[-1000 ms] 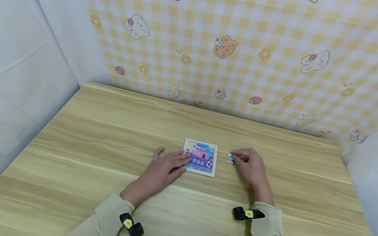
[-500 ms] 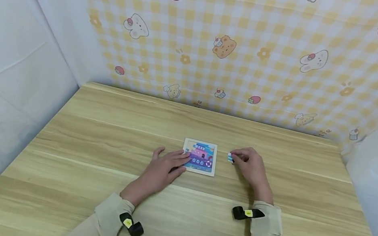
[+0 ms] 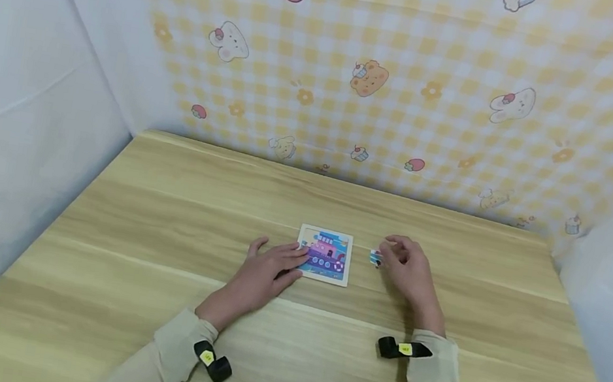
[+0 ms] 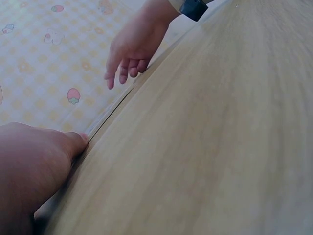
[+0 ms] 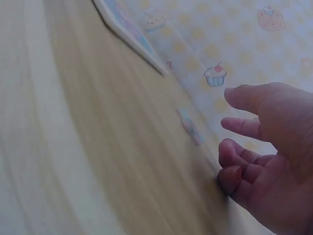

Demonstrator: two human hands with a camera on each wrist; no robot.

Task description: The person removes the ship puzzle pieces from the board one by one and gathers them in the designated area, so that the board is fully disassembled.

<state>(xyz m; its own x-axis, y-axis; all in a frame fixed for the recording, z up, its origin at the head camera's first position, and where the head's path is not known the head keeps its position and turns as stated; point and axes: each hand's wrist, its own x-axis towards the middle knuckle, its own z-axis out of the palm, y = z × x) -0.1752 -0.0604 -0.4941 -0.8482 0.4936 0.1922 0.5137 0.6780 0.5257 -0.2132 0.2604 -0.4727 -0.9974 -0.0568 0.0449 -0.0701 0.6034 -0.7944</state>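
Note:
A square jigsaw puzzle [image 3: 326, 257] in a white frame lies flat on the table, showing a pink and purple ship on blue water. My left hand [image 3: 264, 274] rests on its left side with fingers extended; the left wrist view shows only part of this hand [image 4: 34, 166]. Right of the frame lies a small blue and white puzzle piece [image 3: 376, 258]. My right hand [image 3: 408, 269] is just beside that piece. In the right wrist view, the thumb and fingers of this hand [image 5: 274, 142] are apart and hold nothing, and the piece [image 5: 190, 129] lies on the tabletop.
The wood-grain table [image 3: 161, 209] reaches back to a yellow checked cloth [image 3: 322, 88] with cartoon prints. White cloth [image 3: 32, 77] hangs on the left, and more white covering stands at the right. Each wrist wears a black camera strap [image 3: 402, 349].
My right thumb and fingers have let go of the puzzle piece and drawn slightly away from it. More of the piece shows now. My left hand stays on the puzzle.

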